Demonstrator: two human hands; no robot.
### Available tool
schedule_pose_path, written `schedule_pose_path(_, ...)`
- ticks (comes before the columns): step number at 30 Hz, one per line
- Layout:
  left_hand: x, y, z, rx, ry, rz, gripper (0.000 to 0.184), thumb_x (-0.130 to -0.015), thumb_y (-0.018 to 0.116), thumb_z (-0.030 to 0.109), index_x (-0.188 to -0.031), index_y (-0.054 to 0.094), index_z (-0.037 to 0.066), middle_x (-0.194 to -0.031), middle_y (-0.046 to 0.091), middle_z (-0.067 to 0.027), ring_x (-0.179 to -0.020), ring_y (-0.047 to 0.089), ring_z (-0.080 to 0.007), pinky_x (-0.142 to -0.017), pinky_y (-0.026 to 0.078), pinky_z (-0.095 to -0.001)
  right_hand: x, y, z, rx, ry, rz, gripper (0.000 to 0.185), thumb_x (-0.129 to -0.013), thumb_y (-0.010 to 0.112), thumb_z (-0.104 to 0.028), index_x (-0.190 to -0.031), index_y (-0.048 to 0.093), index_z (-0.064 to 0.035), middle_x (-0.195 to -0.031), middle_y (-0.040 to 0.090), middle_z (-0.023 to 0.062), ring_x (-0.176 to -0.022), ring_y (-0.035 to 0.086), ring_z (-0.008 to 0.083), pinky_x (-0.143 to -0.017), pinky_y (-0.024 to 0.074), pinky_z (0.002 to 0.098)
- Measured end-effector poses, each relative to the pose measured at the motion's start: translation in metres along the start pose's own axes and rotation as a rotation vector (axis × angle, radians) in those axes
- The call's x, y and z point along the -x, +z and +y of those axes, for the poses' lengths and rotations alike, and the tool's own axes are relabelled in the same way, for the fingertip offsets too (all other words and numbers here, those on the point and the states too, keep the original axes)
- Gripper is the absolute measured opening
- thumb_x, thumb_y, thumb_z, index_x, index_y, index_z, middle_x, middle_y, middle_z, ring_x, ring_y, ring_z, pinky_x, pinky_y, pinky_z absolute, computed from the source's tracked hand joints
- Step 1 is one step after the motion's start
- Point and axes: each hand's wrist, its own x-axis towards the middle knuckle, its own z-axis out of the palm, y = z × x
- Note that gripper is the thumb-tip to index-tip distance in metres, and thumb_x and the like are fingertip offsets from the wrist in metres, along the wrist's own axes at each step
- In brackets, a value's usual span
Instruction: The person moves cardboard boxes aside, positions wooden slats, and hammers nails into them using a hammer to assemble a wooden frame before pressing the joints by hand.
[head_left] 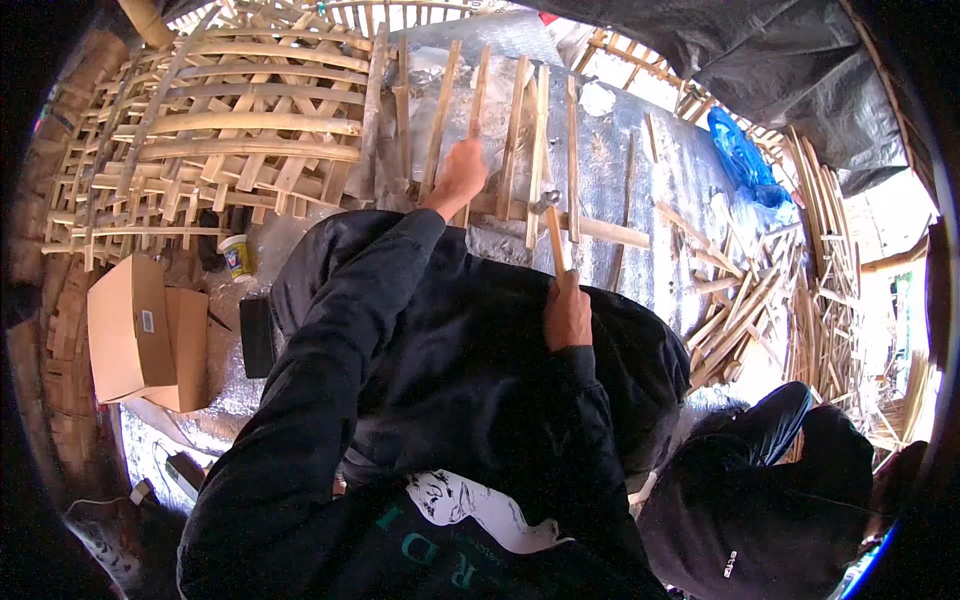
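My right hand (568, 312) is wrapped round the wooden handle of a hammer (557, 238), whose metal head points away from me, over the slats. Farther forward, my left hand (462, 172) is closed on a bamboo slat (481, 95) that shows above and below the fist. More bamboo slats (514, 135) lie side by side to its right, spaced apart. A crosswise bamboo strip (612, 232) runs by their near ends, partly hidden by my left arm and the slats. Silvery sheeting (595, 150) lies beneath the slats.
Woven bamboo panels (250, 125) are stacked at the left. A cardboard box (135, 325) and a small tub (236, 257) stand below them. Loose bamboo strips (745, 320) and a blue plastic bag (745, 160) are at the right. Another person in dark clothing (760, 510) sits close by at lower right.
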Motion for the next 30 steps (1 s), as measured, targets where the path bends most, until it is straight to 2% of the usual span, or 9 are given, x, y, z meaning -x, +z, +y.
schedule_pose_path(4, 0.0, 0.002, -0.007, -0.008, 0.028, 0.057, 0.068, -0.082, 0.054, 0.001, -0.146, 0.034, -0.002, -0.082, 0.064, -0.0306, -0.076, 0.065, -0.0462, -0.07, 0.052, -0.054, 0.002, -0.017, -0.017, -0.108, -0.173, 0.182, 0.022, -0.101, 0.05, -0.02, -0.11, 0.04, -0.0016, -0.073, 0.059, 0.0312, -0.073, 0.06, 0.0506, -0.055, 0.0426, 0.0576)
schedule_pose_path(7, 0.003, -0.002, -0.003, 0.034, -0.023, 0.005, 0.064, -0.083, 0.052, 0.002, -0.145, 0.037, -0.002, -0.082, 0.064, -0.0326, -0.078, 0.064, -0.0485, -0.07, 0.053, -0.0555, 0.0, -0.024, -0.035, -0.165, -0.143, 0.307, 0.022, -0.101, 0.051, -0.018, -0.11, 0.04, -0.0019, -0.069, 0.058, 0.0315, -0.068, 0.06, 0.0494, -0.052, 0.04, 0.0576)
schedule_pose_path(9, 0.001, -0.001, -0.002, -0.006, -0.001, 0.015, 0.06, -0.083, 0.052, 0.003, -0.142, 0.041, -0.003, -0.082, 0.064, -0.0318, -0.077, 0.065, -0.0483, -0.068, 0.053, -0.055, -0.002, -0.006, -0.023, -0.145, -0.046, 0.288, 0.023, -0.101, 0.05, -0.019, -0.111, 0.038, -0.0021, -0.071, 0.059, 0.0321, -0.072, 0.061, 0.0512, -0.055, 0.0427, 0.058)
schedule_pose_path(12, 0.001, -0.002, -0.004, -0.006, 0.042, 0.007, 0.058, -0.083, 0.053, 0.002, -0.139, 0.043, -0.004, -0.081, 0.064, -0.0307, -0.077, 0.065, -0.0479, -0.066, 0.054, -0.0542, -0.001, 0.017, 0.002, -0.016, 0.062, -0.004, 0.026, -0.102, 0.047, -0.022, -0.114, 0.035, -0.0018, -0.082, 0.063, 0.0339, -0.08, 0.061, 0.0554, -0.063, 0.0473, 0.0596)
schedule_pose_path(16, 0.002, -0.008, 0.004, 0.033, 0.043, 0.004, 0.061, -0.082, 0.054, 0.002, -0.141, 0.04, -0.006, -0.08, 0.064, -0.0301, -0.076, 0.065, -0.0476, -0.066, 0.054, -0.0542, -0.003, 0.01, 0.003, -0.035, 0.015, 0.016, 0.022, -0.101, 0.048, -0.018, -0.111, 0.038, -0.0009, -0.079, 0.062, 0.0335, -0.079, 0.061, 0.0543, -0.061, 0.0457, 0.0593)
schedule_pose_path(18, 0.005, -0.011, 0.007, 0.012, 0.032, 0.002, 0.064, -0.082, 0.053, 0.003, -0.143, 0.036, -0.007, -0.08, 0.064, -0.0301, -0.074, 0.065, -0.0472, -0.065, 0.053, -0.0542, -0.003, -0.001, 0.0, -0.11, -0.135, 0.123, 0.018, -0.1, 0.05, -0.015, -0.104, 0.041, -0.0001, -0.072, 0.059, 0.0318, -0.073, 0.06, 0.0524, -0.055, 0.0438, 0.0562)
schedule_pose_path(23, -0.001, 0.0, -0.006, 0.047, 0.025, 0.025, 0.067, -0.08, 0.054, 0.002, -0.145, 0.036, -0.005, -0.077, 0.063, -0.0298, -0.071, 0.063, -0.0468, -0.067, 0.051, -0.0541, 0.001, -0.024, -0.03, -0.167, -0.22, 0.357, 0.017, -0.1, 0.05, -0.014, -0.102, 0.04, 0.0005, -0.064, 0.055, 0.0296, -0.063, 0.058, 0.0502, -0.047, 0.0402, 0.0515)
schedule_pose_path(27, -0.003, -0.001, -0.006, 0.047, 0.039, 0.01, 0.065, -0.08, 0.055, 0.004, -0.142, 0.039, -0.006, -0.076, 0.063, -0.0302, -0.071, 0.063, -0.0468, -0.066, 0.051, -0.0547, 0.001, -0.001, -0.015, -0.233, -0.013, 0.236, 0.019, -0.1, 0.05, -0.015, -0.107, 0.041, 0.0, -0.074, 0.058, 0.0327, -0.073, 0.06, 0.051, -0.057, 0.0436, 0.0533)
schedule_pose_path(30, -0.005, -0.005, 0.003, 0.005, 0.067, -0.026, 0.061, -0.08, 0.057, 0.008, -0.138, 0.043, -0.007, -0.077, 0.063, -0.0315, -0.078, 0.064, -0.0453, -0.068, 0.052, -0.0542, 0.002, 0.008, -0.004, 0.0, 0.13, -0.045, 0.025, -0.101, 0.046, -0.024, -0.115, 0.037, -0.0057, -0.086, 0.061, 0.0368, -0.087, 0.058, 0.0564, -0.072, 0.0445, 0.0646)
